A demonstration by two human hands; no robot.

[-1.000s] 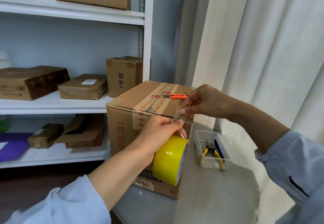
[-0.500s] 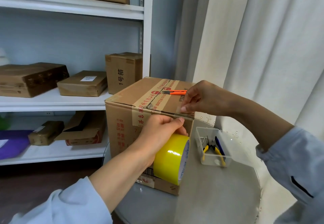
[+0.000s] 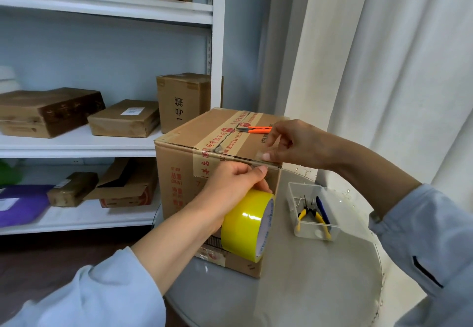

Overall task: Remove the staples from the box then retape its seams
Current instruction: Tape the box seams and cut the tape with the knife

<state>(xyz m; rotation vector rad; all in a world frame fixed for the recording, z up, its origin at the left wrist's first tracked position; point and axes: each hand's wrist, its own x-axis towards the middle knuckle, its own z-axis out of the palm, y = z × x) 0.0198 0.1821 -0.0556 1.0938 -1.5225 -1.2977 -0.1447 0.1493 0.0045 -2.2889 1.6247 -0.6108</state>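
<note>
Head cam: your left hand (image 3: 230,186) grips the yellow tape roll (image 3: 247,224) against the cardboard box (image 3: 179,180) front, while your right hand (image 3: 294,145) pinches the clear tape end (image 3: 261,154) at the box's top right edge on the round table (image 3: 307,288).

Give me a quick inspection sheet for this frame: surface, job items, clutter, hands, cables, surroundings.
Surface: round grey table, box and tray on it.
Job's things: cardboard box upright, old printed tape across top; yellow tape roll at its front face; clear tape end at the top front edge.
Clutter: orange snips on the box top; clear tray with yellow-handled pliers.
Grippers: left hand holds the roll; right hand pinches the tape end.
Cables: nothing seen.
Surroundings: white shelves with parcels to the left, pale curtain behind.
</note>
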